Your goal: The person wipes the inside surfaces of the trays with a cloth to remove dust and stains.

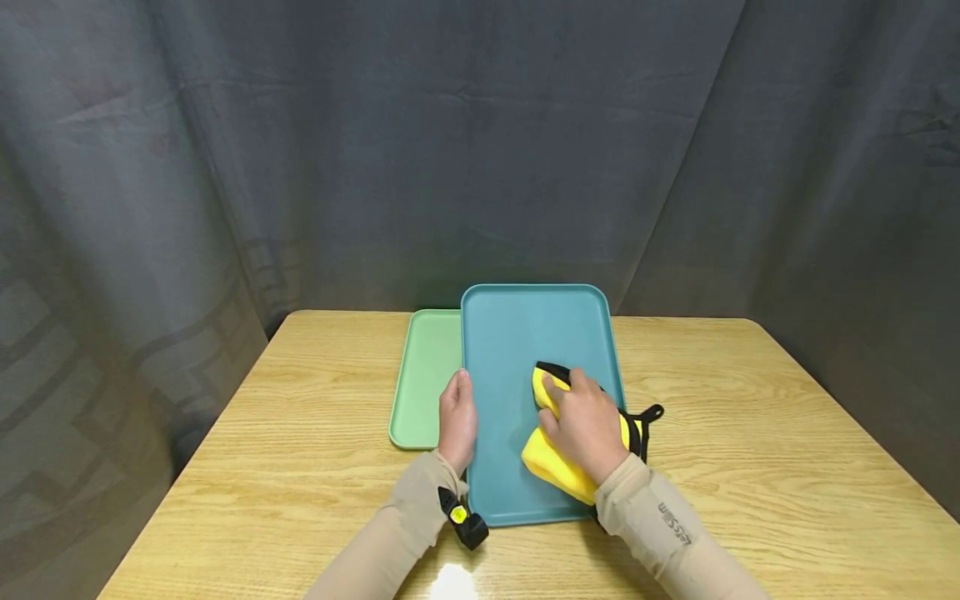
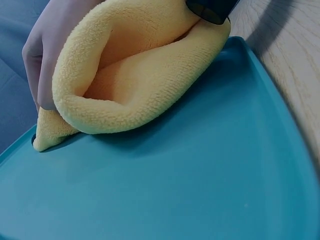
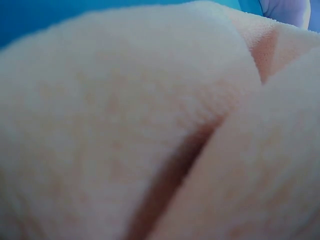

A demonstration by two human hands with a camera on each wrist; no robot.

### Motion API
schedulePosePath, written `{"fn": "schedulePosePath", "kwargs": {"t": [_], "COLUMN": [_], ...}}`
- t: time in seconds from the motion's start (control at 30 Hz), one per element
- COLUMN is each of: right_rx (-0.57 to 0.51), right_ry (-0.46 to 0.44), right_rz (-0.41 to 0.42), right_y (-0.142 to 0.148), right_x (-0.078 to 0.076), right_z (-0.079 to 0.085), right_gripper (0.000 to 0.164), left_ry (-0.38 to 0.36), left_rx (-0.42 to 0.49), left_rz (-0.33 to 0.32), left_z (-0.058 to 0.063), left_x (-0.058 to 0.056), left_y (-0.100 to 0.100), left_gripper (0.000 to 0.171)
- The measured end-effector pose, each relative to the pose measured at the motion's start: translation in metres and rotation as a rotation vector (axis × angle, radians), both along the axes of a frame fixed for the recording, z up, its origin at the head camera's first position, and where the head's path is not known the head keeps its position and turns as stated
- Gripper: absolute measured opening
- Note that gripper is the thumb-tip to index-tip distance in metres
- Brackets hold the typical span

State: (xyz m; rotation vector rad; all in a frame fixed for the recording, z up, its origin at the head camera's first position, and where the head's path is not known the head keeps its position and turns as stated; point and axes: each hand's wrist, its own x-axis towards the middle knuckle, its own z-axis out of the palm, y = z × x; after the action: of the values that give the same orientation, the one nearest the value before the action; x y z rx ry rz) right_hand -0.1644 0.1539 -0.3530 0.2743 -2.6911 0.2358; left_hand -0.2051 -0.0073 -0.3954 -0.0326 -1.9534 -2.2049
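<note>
A blue rectangular tray [image 1: 517, 333] is tilted up above the table, its left edge gripped by my left hand [image 1: 457, 417] with the thumb at the rim. The fingers of that hand are hidden beneath the tray. My right hand [image 1: 588, 421] holds a bunched yellow cloth [image 1: 551, 458] with black edging against the right part of the tray's face. In the left wrist view the cloth [image 2: 145, 95] folds into a thick loop, with the right hand [image 2: 55, 55] behind it. Cloth fills most of the right wrist view, close and blurred.
A light green tray [image 1: 427, 375] lies on the wooden table [image 1: 750, 450], partly covered by the blue tray. Grey curtains [image 1: 465, 150] hang behind the table. A black strap with a small camera [image 1: 463, 521] is on the left wrist.
</note>
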Motion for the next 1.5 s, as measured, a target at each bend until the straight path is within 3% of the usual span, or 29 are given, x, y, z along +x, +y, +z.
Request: {"fn": "schedulePosePath", "kwargs": {"t": [0.47, 0.73, 0.93, 1.17, 1.23, 1.4, 1.5], "right_rx": [0.012, 0.016, 0.019, 0.03, 0.031, 0.034, 0.035], "right_ry": [0.001, 0.02, 0.02, 0.04, 0.047, 0.058, 0.054], "right_rz": [0.001, 0.012, 0.022, 0.034, 0.038, 0.045, 0.044], "right_y": [-0.004, -0.01, -0.013, -0.017, -0.019, -0.022, -0.023], "right_x": [-0.001, -0.001, -0.001, 0.0, 0.0, 0.0, 0.0], "right_z": [-0.001, 0.0, 0.0, 0.0, 0.0, 0.0, 0.0], "right_gripper": [0.039, 0.04, 0.04, 0.039, 0.039, 0.039, 0.039], "left_ry": [-0.001, -0.017, -0.037, -0.031, -0.041, -0.043, -0.045], "left_rx": [-0.004, -0.002, -0.024, -0.029, -0.033, -0.026, -0.011], "left_rz": [0.015, -0.022, -0.035, -0.038, -0.038, -0.038, -0.043], "left_z": [0.002, 0.002, 0.019, 0.022, 0.031, 0.03, 0.021], "left_x": [0.001, 0.001, 0.011, 0.015, 0.02, 0.02, 0.013], "left_y": [0.001, -0.001, -0.003, -0.004, -0.004, -0.003, -0.003], "left_gripper": [0.039, 0.039, 0.037, 0.038, 0.037, 0.036, 0.036]}}
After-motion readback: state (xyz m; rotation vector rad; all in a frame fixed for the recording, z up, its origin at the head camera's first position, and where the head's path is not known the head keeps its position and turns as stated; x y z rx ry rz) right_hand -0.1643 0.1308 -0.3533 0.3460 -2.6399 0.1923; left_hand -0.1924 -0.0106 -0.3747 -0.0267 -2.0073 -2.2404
